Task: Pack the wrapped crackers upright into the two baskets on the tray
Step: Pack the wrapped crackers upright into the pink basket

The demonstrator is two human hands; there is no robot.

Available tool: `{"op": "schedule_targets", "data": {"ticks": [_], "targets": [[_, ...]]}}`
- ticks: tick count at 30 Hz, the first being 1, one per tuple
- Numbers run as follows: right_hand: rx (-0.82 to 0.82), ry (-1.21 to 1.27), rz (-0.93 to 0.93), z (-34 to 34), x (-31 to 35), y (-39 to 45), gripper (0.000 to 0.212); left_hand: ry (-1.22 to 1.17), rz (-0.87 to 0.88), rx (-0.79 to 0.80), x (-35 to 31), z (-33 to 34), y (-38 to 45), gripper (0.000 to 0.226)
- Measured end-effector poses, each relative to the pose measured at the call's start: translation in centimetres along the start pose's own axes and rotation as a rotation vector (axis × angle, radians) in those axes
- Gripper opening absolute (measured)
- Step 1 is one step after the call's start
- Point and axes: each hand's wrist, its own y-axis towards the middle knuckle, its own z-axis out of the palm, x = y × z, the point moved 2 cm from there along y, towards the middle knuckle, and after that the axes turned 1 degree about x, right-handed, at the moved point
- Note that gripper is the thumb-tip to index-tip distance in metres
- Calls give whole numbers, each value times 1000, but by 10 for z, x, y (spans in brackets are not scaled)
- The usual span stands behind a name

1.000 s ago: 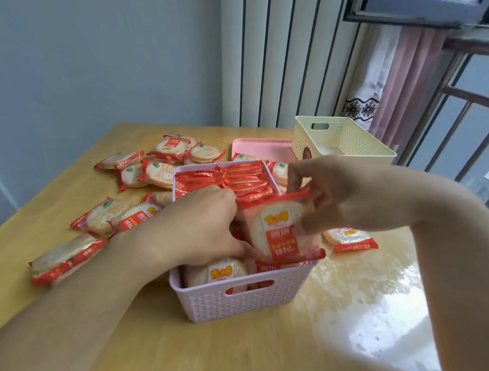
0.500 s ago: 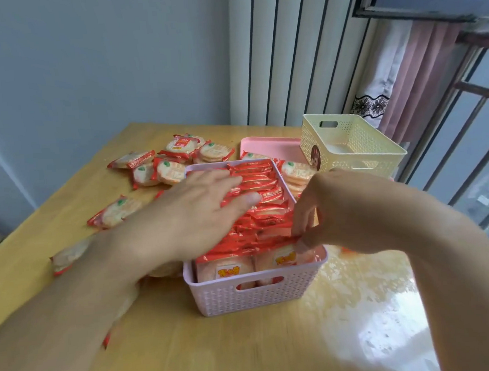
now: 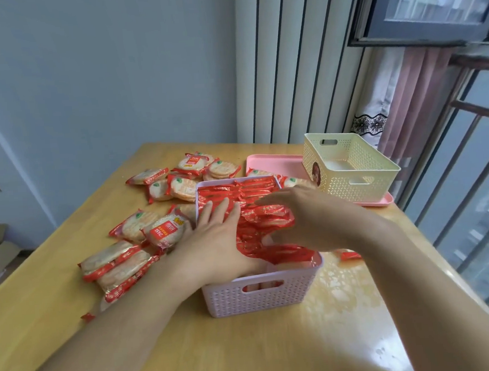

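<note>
Both hands are lying flat, fingers extended, left hand (image 3: 212, 239) and right hand (image 3: 303, 219) pressing upright crackers (image 3: 255, 190) in the lilac basket (image 3: 262, 295).

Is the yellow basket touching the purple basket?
Apart. The head view shows the yellow basket on the pink tray, with loose crackers and table between it and the purple basket.

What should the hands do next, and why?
Probably lift off the lilac basket, which looks full of upright packs, and pick a loose pack for the empty cream basket. Both the left hand and right hand lie flat on the rows.
</note>
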Motion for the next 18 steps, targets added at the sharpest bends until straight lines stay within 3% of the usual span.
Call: {"op": "schedule_targets", "data": {"ticks": [6, 9, 12, 16, 18], "targets": [[80, -92, 46, 42, -6, 24, 51, 84, 45, 1, 0, -1, -6, 118], [95, -133, 19, 36, -5, 12, 34, -62, 106, -109, 4, -2, -10, 105], [49, -138, 14, 29, -10, 11, 31, -311, 121, -308, 12, 2, -9, 87], [-239, -4, -48, 23, -16, 37, 39, -212, 94, -420, 13, 7, -7, 75], [-96, 3, -44, 32, -12, 46, 54, -114, 76, -361, 10, 8, -8, 85]]}}
